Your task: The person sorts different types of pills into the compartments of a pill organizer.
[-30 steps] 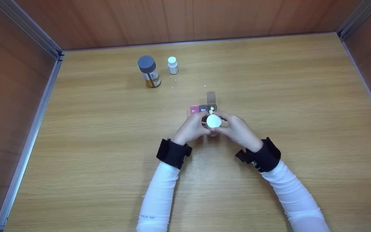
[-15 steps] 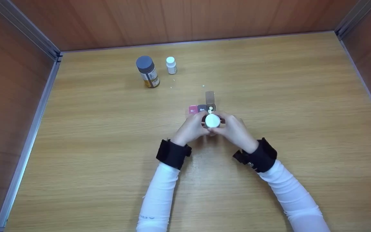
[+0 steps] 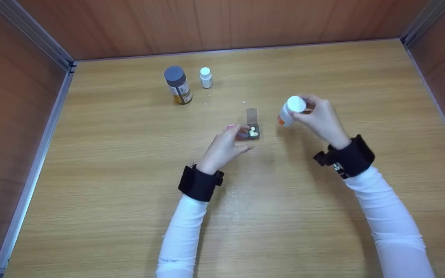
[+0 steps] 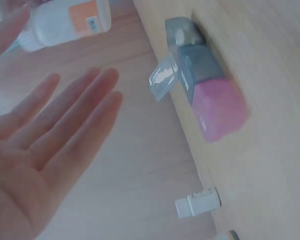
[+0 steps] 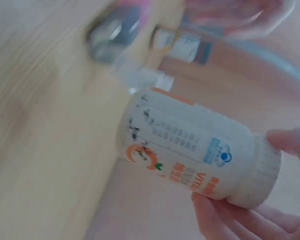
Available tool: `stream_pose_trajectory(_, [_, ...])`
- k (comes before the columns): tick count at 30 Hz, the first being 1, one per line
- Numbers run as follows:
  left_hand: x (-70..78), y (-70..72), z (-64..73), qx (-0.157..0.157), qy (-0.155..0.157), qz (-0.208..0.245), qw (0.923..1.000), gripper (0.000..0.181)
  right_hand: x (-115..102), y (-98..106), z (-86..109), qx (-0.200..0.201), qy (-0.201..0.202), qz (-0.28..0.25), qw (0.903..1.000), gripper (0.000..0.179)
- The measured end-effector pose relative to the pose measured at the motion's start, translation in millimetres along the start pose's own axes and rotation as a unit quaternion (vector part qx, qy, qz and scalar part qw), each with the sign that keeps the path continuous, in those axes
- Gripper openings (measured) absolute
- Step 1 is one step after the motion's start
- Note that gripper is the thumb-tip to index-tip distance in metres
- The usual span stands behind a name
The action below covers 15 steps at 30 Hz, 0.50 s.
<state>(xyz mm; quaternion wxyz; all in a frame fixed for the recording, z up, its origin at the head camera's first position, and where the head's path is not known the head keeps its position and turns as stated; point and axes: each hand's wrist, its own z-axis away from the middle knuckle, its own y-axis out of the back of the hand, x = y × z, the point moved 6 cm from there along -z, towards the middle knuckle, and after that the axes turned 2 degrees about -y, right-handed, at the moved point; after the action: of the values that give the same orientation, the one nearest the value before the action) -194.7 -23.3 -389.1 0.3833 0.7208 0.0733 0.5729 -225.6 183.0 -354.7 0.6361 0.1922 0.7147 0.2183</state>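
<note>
My right hand [image 3: 325, 119] pinches a white vitamin bottle [image 3: 287, 112] near its white cap and holds it up, tilted, right of the pill box. Orange print and a round orange mark show on the bottle [image 5: 190, 150] in the right wrist view. My left hand [image 3: 222, 148] has its fingers extended and holds nothing. From above it overlaps the left part of a small pill box [image 3: 254, 137]; in the left wrist view a gap separates them. One compartment's clear lid [image 3: 252, 116] stands raised, with several white tablets [image 3: 253, 132] inside. Neighbouring pink [image 4: 220, 107] and grey-blue [image 4: 202, 65] lids are down.
Toward the back left stand a dark-capped jar [image 3: 179, 85] and a small white bottle [image 3: 206, 78]. Tiny white crumbs lie on the wooden tabletop [image 3: 129, 173] behind the pill box. Wood panels [image 3: 222, 23] wall the back and both sides.
Both hands were together around the capped bottle in front of the pill box. The right hand has carried it right and back; the left hand has let go and drawn slightly left.
</note>
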Motion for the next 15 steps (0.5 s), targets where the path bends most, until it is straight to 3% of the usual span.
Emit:
stream_pose_trajectory(4, [-2.4,9.4,0.5,-0.002,0.002,-0.024,0.9997,0.041,32.3,29.1,-21.1,0.023,-0.049,0.021,0.9983,0.046])
stream_pose_trajectory(9, [-14.7,18.8,-0.1,-0.010,0.036,-0.063,0.9973,0.038,71.9,56.5,-33.5,0.050,-0.105,0.054,0.9918,0.051])
stream_pose_trajectory(11, [-20.3,21.3,-0.1,-0.015,0.048,-0.080,0.9956,0.037,83.7,64.0,-35.6,0.065,-0.114,0.063,0.9893,0.052])
stream_pose_trajectory(15, [-27.2,24.9,-0.6,-0.015,0.042,-0.110,0.9929,0.033,97.7,73.1,-37.5,0.095,-0.117,0.079,0.9854,0.052])
